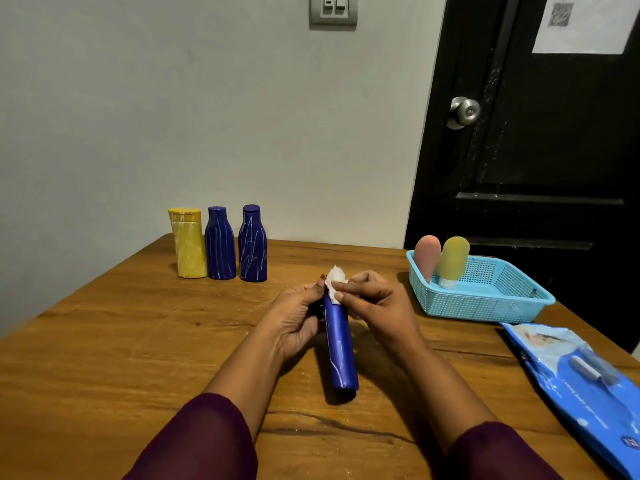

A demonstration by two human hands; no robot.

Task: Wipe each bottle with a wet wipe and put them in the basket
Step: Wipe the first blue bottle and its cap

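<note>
- Done: pink tube and yellow-green tube stand in the blue basket, far right.
- Now: left hand grips a blue bottle, centre; right hand pinches the wet wipe at its top.
- Left: yellow bottle and two blue bottles, far left.

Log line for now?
left hand grips bottle | right hand pinches wipe | basket: pink tube, yellow tube | waiting: bottle row

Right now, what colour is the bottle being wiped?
The bottle is dark blue with thin white streaks, clearest in the head view.
</note>
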